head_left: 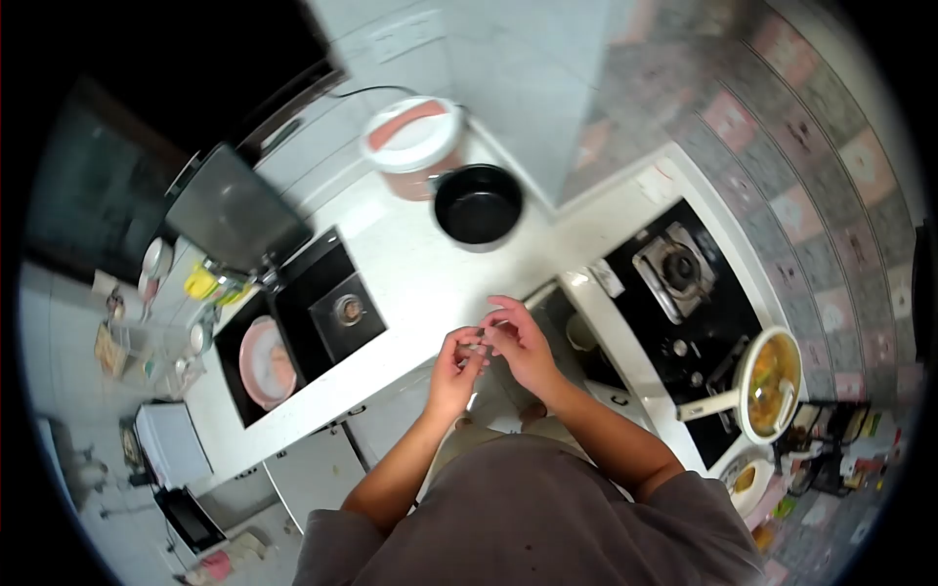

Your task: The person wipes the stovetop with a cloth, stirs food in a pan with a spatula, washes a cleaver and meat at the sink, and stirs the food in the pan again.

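Observation:
My left hand (457,366) and my right hand (516,342) meet in front of my body, near the edge of the white counter (401,283). Their fingertips come together around something small, too tiny to make out. The fingers of my left hand are bent inward and pressed together. On my right hand, the thumb and some fingers pinch toward the left fingertips, while the upper fingers stretch out. Beyond both hands, a black pot (478,207) stands on the counter beside a pink and white appliance (414,146) with a lid.
At the left is a black sink (311,337) with a pink basin (266,363) in it. On the right, a black gas stove (699,342) carries a lidded pan (769,386) of food. An open drawer or cabinet (576,337) lies just right of my hands.

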A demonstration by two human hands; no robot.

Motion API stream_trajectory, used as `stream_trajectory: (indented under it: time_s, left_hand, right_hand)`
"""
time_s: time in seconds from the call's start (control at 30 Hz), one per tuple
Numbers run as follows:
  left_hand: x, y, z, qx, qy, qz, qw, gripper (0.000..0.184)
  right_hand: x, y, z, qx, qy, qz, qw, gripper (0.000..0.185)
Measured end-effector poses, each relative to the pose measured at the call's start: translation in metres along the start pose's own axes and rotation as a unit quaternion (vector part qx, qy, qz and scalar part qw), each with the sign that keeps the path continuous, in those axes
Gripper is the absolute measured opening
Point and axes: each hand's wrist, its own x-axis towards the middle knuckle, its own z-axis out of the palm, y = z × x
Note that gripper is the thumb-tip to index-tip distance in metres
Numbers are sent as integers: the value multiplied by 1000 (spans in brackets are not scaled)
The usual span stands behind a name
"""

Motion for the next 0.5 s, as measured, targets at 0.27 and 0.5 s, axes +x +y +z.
stream_trajectory:
  time_s: [0.27,0.5]
  left_hand:
    - [-71,-50,-228,82,231,25,969,17]
    - [-140,-66,-367,28,385,49,921,26]
  right_hand:
    - [59,105,146,-195,-220,181,939,34]
    - [80,143,296,-132,-277,184,934,41]
